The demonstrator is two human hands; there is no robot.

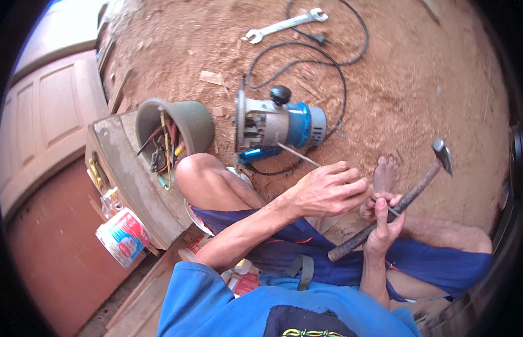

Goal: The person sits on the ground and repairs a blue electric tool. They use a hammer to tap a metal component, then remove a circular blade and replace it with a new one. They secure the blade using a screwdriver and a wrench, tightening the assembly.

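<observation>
My left hand (331, 190) is closed around a thin metal rod (298, 154). One end of the rod points toward the router, and the other comes out by my right fingers. My right hand (383, 227) grips a hammer (404, 201) partway along its dark, worn handle. The hammer's head is up and to the right, away from my lap. Just beyond my left hand, a blue and silver router (284, 123) with a black knob lies on its side on the ground. Whether my right fingertips also pinch the rod, I cannot tell.
An open-ended wrench (285, 26) and the router's black cord (343, 84) lie on the sawdust-covered ground. To the left, a tipped bucket (200, 124) holds several hand tools. A white tub (124, 236) stands beside the concrete ledge (126, 163), near a wooden panelled door (53, 112).
</observation>
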